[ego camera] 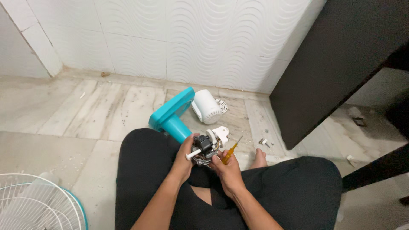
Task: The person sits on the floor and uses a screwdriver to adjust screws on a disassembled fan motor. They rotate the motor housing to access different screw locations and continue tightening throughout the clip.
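The fan motor (205, 149) is held over the lap, its white shaft pointed left and slightly toward the person, the long axis lying nearly level. It is gripped by the left hand (184, 158), whose fingers are closed around its near side. A yellow-handled screwdriver (230, 151) is clamped in the right hand (227, 167), tip angled up and right. A teal fan stand (170, 115) and a white rear cover (207, 106) lie just beyond on the marble floor (68, 123). No labels can be made out.
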